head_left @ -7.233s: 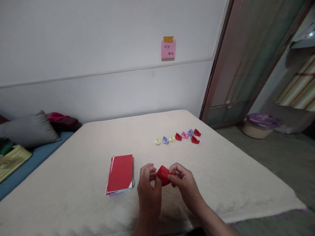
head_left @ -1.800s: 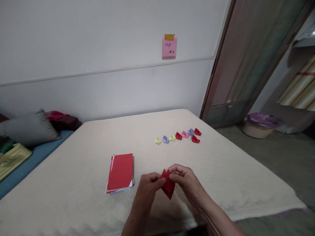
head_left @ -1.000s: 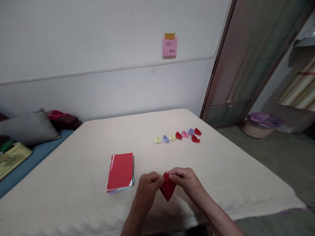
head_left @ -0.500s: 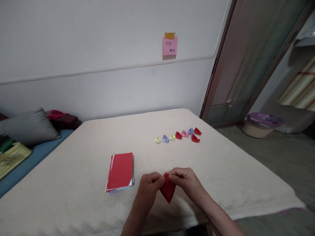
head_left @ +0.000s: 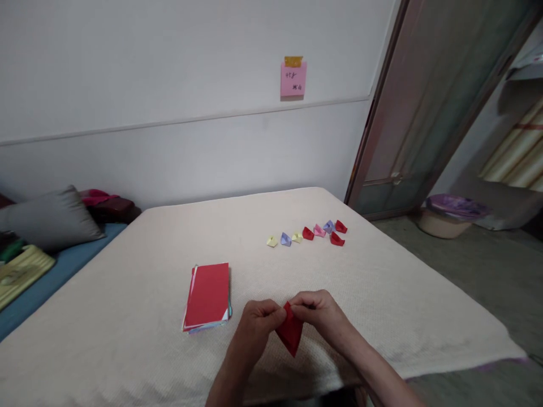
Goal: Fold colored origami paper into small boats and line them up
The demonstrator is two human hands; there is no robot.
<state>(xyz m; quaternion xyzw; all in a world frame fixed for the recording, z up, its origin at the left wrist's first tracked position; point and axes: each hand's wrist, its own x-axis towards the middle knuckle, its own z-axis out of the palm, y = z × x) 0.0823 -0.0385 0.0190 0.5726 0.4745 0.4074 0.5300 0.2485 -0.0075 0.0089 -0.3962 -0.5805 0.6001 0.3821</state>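
Observation:
Between both hands, above the near part of the cloth-covered surface, is a folded piece of red paper (head_left: 291,332), diamond-shaped with one point hanging down. My left hand (head_left: 257,328) pinches its upper left side between thumb and fingers. On the upper right side, my right hand (head_left: 320,314) grips it in the same way. To the left lies a stack of coloured paper (head_left: 207,294) with a red sheet on top. Farther off, a row of small folded paper boats (head_left: 308,233) in yellow, lilac, pink and red sits on the cloth.
A cream cloth (head_left: 139,277) covers the surface, which reaches the white wall. A pink note (head_left: 293,79) is taped up there. Left are a grey cushion (head_left: 51,220) and a yellow folded item (head_left: 23,274). A lined bin (head_left: 449,217) stands on the floor at right.
The red paper's lower point has dropped slightly and swung a little right. Its top now shows a single peak instead of a split tip. Both hands keep their hold.

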